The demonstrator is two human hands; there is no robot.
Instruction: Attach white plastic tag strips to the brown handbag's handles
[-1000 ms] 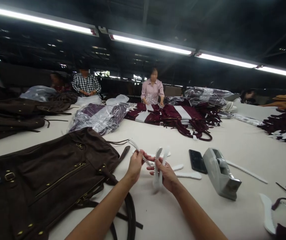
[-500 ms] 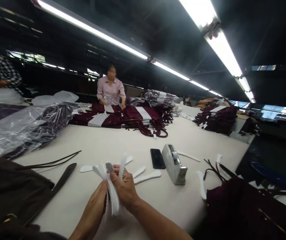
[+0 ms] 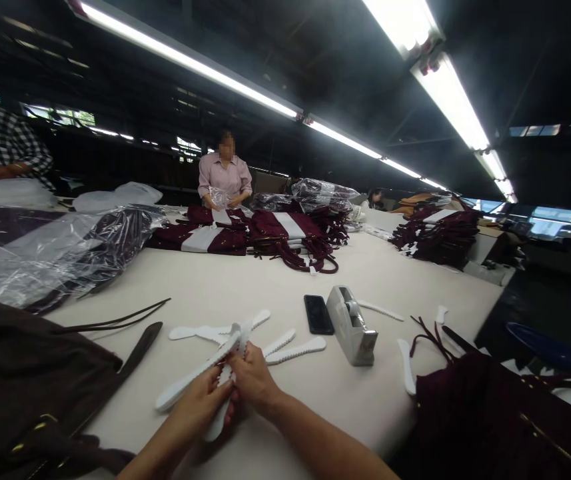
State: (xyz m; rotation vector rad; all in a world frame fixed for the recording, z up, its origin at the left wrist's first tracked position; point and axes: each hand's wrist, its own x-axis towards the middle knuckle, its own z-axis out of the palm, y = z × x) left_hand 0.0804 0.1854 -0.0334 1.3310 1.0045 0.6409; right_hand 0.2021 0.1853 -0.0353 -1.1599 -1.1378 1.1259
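While the brown bag [image 3: 25, 380] lies slumped at the far left of the table [image 3: 245, 287], its strap [image 3: 135, 347] trailing toward the tape dispenser [image 3: 352, 325], your left hand [image 3: 200, 403] and right hand [image 3: 252, 380] meet well left of that dispenser, both closed on a small bundle of white toothed strips [image 3: 205, 370]; the left fingers pinch it from below, the right thumb and fingers press from above, and the bundle hangs just over the tabletop with one long strip sticking out to the left. As far as you can judge, the gathering is only partly done: several loose strips [image 3: 285, 347] lie flat between your hands and the dispenser, one thin strip [image 3: 380, 309] rests just beyond it, and a curved strip [image 3: 405, 367] sits to its right beside the maroon bag [image 3: 495, 413]. A black phone [image 3: 318, 313] lies touching the dispenser's left side, or nearly so. The surface is a broad pale worktable; far behind the dispenser, stacked maroon-and-white bags [image 3: 265, 237] are being handled by a person in a pink shirt [image 3: 225, 177], with plastic-wrapped bags [image 3: 65, 247] to their left and a checked sleeve [image 3: 10, 150] at the left edge. Further right of the dispenser a second maroon pile [image 3: 435, 233] sits near the table's end. The hall is dim, lit by long ceiling tube lights [image 3: 445, 87].
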